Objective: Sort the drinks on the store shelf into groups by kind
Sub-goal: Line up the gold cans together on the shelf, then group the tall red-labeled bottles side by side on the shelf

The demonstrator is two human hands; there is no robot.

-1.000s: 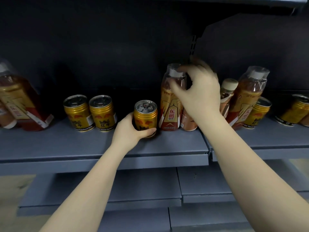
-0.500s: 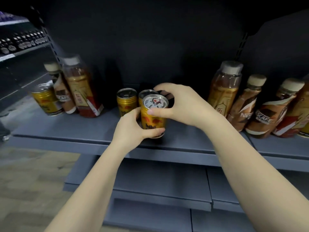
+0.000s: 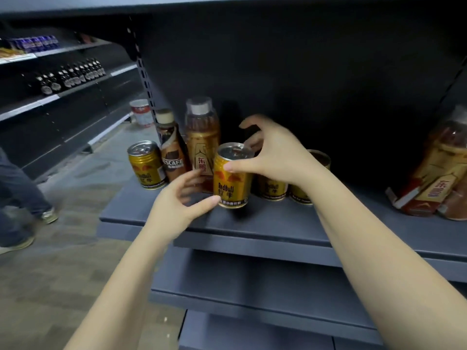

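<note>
A gold Red Bull can (image 3: 232, 178) stands upright near the front of the grey shelf (image 3: 252, 223). My right hand (image 3: 275, 155) grips it from the right, thumb on its front and fingers over the top rim. My left hand (image 3: 182, 198) is beside its lower left with fingers apart, only the thumb tip touching the base. Two more gold cans (image 3: 273, 190) stand behind my right wrist. At the shelf's left end stand another gold can (image 3: 145, 165), a Nescafe bottle (image 3: 171, 152) and a tall amber bottle (image 3: 202, 137).
Amber bottles (image 3: 439, 168) lean at the shelf's far right. Lower grey shelves (image 3: 252, 281) jut out below. A person's legs (image 3: 15, 193) are in the aisle at left. An opposite shelf holds dark bottles (image 3: 70, 77), and a white bucket (image 3: 140, 112) stands on the floor.
The view has swung left to the shelf's left end. My left hand's fingers have opened off the Red Bull can, while my right hand still grips it from the top.
</note>
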